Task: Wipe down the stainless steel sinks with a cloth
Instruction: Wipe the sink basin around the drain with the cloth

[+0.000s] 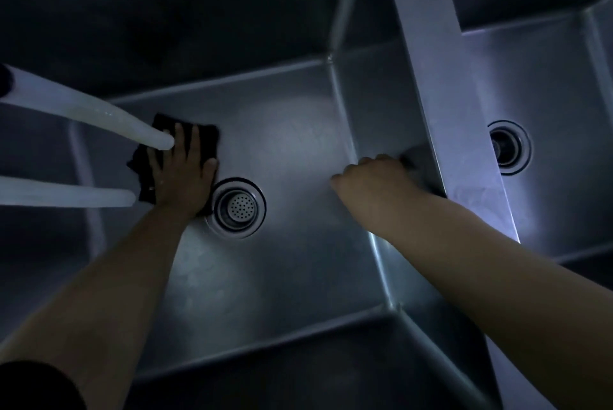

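- Setting: dim stainless steel double sink seen from above, lit in patches; the near basin (298, 150) holds both hands, the second basin (547, 111) lies to the right beyond a flat steel divider (441, 77).
- Fittings: perforated drain strainer (239, 207) in the near basin floor; a second drain (507, 147) in the right basin; two pale tubes (83, 107) reach in from the left edge — their purpose cannot be told.
- Cloth (202, 137): dark, spread flat on the basin floor, just left of and behind the strainer.
- Left hand (182, 170): fingers straight and splayed, palm pressing the cloth down; cloth edges show beyond the fingertips and past the little-finger side.
- Right hand (371, 177): fingers curled against the basin's right wall; a dark patch beside the knuckles may be shadow or a second rag — whether it grasps anything cannot be told.
- Step in hand, as judged: wiping the near basin floor, left portion.
- Next move calls for: sliding the flat palm across the floor towards the strainer, keeping pressure even; walls and the right basin seem yet to do.
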`<state>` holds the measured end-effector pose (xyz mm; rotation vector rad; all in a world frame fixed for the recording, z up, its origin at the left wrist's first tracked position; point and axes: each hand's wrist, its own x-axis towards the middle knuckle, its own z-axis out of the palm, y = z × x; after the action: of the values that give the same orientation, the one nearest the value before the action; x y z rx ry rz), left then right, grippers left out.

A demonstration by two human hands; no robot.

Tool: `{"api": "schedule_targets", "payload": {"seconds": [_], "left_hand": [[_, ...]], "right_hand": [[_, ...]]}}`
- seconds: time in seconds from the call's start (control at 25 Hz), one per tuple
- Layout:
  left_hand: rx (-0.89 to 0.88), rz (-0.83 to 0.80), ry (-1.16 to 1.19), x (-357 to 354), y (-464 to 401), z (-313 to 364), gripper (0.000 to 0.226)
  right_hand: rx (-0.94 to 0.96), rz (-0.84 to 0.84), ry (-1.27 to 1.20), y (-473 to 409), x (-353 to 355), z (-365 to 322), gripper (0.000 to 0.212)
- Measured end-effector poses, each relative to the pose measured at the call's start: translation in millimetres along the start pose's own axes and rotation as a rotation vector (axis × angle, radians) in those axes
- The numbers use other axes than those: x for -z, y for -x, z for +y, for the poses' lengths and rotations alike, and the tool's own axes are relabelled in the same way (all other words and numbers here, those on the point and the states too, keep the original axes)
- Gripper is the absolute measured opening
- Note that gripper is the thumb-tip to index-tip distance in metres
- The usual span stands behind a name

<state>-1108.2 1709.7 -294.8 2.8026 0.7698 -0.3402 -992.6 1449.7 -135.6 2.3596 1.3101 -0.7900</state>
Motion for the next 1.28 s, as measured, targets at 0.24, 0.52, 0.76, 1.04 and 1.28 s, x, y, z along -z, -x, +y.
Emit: {"api": "schedule_targets", "payload": {"seconds": [0.24,0.52,0.76,1.04,1.28], "left_hand": [[-0.01,-0.103,-0.096,-25.7,130.5,-31.5,0.066],[-0.446,-0.13,-0.213,-56.8,160.5,25.7,0.061],[-0.481,-0.038,-0.145,-50.7,87.6,91.7,0.061],[-0.14,-0.031,-0.089,-25.7,17.8,70.5,0.069],[0.167,-0.15,0.044,-17.4,93.8,28.7,0.068]], "right_hand": [[-0.024,-0.013,0.004,-2.3,-1.1,-3.8,0.032],[-0.006,-0.001,-0.01,-3.7,-5.6,-4.1,0.032],[-0.017,-0.01,-0.006,-5.4,-4.6,-4.7,0.03],[-0.041,-0.069,0.023,-7.4,-8.7,-4.2,0.037],[-0.071,-0.124,0.047,-0.3,0.7,-9.0,0.037]]}}
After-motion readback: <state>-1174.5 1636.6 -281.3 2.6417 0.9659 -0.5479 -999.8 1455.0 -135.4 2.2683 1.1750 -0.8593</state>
